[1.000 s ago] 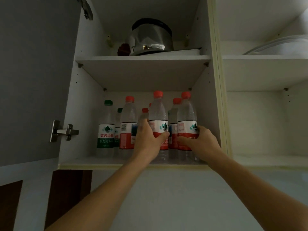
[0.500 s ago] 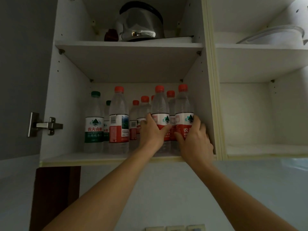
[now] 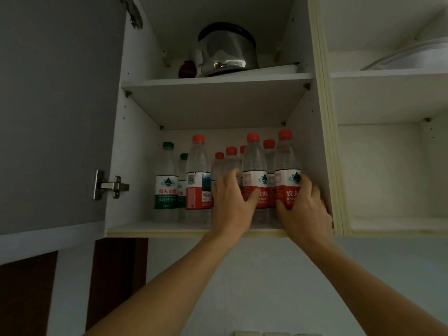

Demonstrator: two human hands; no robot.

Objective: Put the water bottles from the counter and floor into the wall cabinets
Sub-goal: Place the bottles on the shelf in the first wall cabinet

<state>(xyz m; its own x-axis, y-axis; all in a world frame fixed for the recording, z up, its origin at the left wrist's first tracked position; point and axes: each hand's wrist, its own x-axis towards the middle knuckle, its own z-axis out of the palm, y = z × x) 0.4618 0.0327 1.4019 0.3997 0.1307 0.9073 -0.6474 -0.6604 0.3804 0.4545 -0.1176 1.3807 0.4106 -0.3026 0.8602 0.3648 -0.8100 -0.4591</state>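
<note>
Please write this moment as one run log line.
left hand: grips bottle | right hand: grips end bottle | both upright on lower shelf

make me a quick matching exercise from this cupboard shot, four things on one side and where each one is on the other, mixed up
Things:
1. kettle
2. green-capped bottle
3. left hand
4. right hand

Places:
a. far left of the bottle row on the lower shelf
b. on the red-capped bottle beside the cabinet's right wall
c. upper shelf
d. on the red-capped bottle second from the right at the front

Pairs: 1-c, 2-a, 3-d, 4-b
</note>
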